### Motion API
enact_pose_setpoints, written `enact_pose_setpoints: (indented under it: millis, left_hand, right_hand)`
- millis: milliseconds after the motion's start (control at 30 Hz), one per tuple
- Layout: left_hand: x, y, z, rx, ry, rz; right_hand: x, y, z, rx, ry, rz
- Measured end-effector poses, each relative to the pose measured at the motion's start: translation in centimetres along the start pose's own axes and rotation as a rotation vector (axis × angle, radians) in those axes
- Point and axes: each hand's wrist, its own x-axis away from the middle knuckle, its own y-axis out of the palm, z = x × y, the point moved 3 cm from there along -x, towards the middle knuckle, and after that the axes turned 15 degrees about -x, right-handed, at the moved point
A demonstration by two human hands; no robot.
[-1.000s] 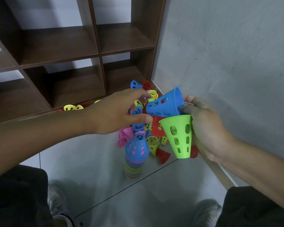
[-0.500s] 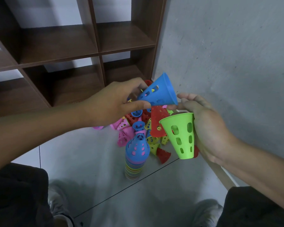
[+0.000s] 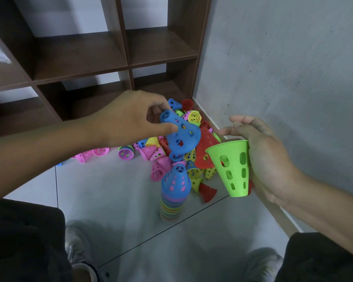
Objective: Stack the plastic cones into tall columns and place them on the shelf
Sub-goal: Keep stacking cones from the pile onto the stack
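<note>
Pinching blue cone (image 3: 179,135), left hand (image 3: 128,119) arches.

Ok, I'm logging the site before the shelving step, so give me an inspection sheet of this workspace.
Surface: grey tiled floor, dark seam lines.
Job's things: striped cone column upright, blue-topped; loose cone pile against the wall; brown shelf, visible bays bare.
Clutter: nothing seen.
Grips: left hand holds a blue cone, tilted above the column; right hand holds a green cone, wide end up.
Cables: nothing seen.
Surroundings: grey wall on the right; shoes at the bottom edge.
</note>
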Motion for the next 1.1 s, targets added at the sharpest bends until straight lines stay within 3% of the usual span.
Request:
enact_pose_setpoints:
  millis: [367, 567, 767, 900, 1033, 1100]
  left_hand:
    - [0.1, 4.2, 1.2, -0.063, 0.107, -0.234]
    - [-0.2, 3.8, 1.1, 0.078, -0.023, -0.203]
    - [-0.1, 3.7, 2.6, 0.538, -0.159, -0.248]
    - [-0.1, 4.1, 2.7, 0.714, -0.223, -0.268]
    - [-0.3, 4.0, 2.3, 0.733, -0.233, -0.224]
    - [-0.3, 3.4, 2.1, 0.549, -0.165, -0.143]
  right_hand:
    - [0.3, -0.1, -0.3, -0.026, -0.017, -0.023]
    - [0.5, 0.4, -0.6, -0.081, -0.027, -0.114]
    - [1.1, 1.2, -0.8, -0.176, -0.005, -0.231]
    - [1.2, 1.6, -0.6, -0.188, 0.031, -0.291]
    - [1.3, 1.6, -0.1, -0.159, 0.028, -0.283]
    - [1.1, 1.4, -0.1, -0.132, 0.012, -0.251]
